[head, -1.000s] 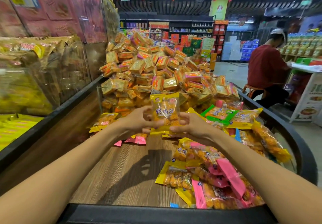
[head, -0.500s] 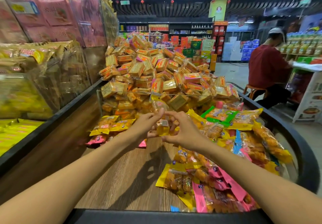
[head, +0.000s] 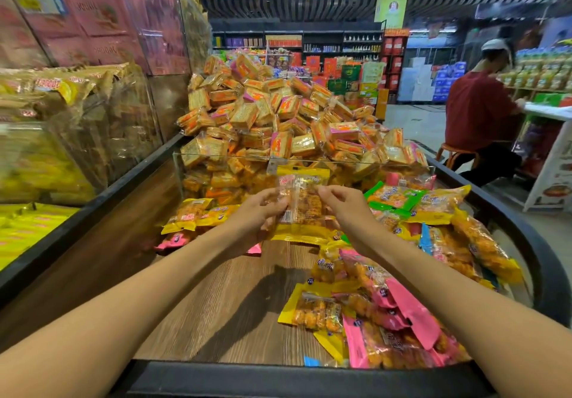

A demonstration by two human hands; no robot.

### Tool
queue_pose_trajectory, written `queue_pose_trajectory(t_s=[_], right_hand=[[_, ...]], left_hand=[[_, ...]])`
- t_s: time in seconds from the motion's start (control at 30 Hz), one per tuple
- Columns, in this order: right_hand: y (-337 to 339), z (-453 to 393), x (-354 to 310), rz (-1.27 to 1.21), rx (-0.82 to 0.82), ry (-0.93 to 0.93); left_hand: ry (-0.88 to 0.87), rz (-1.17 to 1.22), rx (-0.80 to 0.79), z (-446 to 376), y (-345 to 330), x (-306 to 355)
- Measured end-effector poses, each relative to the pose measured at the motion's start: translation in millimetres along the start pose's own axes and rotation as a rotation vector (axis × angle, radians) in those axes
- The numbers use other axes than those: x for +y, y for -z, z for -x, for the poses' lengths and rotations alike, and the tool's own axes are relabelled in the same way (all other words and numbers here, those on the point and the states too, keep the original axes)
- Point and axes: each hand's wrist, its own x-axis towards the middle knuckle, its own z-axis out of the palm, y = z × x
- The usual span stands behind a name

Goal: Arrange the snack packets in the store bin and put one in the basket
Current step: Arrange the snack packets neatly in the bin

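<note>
Raised since half a second ago, the yellow snack packet (head: 301,202) stands upright above the bin's wooden floor (head: 216,304); left hand (head: 258,215) fingers grip it, right hand (head: 345,204) fingers pinch its edge.

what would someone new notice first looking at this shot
Dead centre, both hands hold up a yellow-edged snack packet, left hand and right hand at its sides. Behind it rises a tall heap of orange cracker packs; loose pink and yellow packets litter the bin's right side.
</note>
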Motion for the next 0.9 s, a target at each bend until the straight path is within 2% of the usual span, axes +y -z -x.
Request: queue_pose_trajectory(t_s=[0.1, 0.3, 0.4, 0.47, 0.57, 0.6, 0.67, 0.9], right_hand=[[1.8, -1.2, 1.5, -0.025, 0.016, 0.019], [-1.4, 1.0, 5.3, -0.062, -0.156, -0.069], [1.9, -0.3, 6.8, -0.016, -0.130, -0.071], [4.0, -0.1, 8.0, 0.170, -0.117, -0.009], [8.9, 0.5, 14.1, 0.688, -0.149, 0.255], [10.7, -0.3, 16.6, 0.810, -0.184, 0.343], [16.9, -4.3, 20.1, 0.906, -0.253, 0.444], [38.9, -22.4, 31.0, 1.217, -0.353, 0.592]], left_hand=[[-0.069, 0.011, 0.009, 0.4, 0.1, 0.1], [-0.118, -0.002, 0.062, 3.9, 3.2, -3.1], [-0.099, -0.043, 0.157, -2.0, 20.9, -4.7], [-0.049, -0.120, 0.266, -10.6, 44.5, -9.3], [0.053, -0.393, 0.403, -25.0, 87.7, -26.6], [0.088, -0.455, 0.400, -27.4, 99.6, -34.4], [0.147, -0.585, 0.355, -31.4, 118.4, -49.7], [0.273, -0.904, 0.250, -35.9, 135.3, -89.7]])
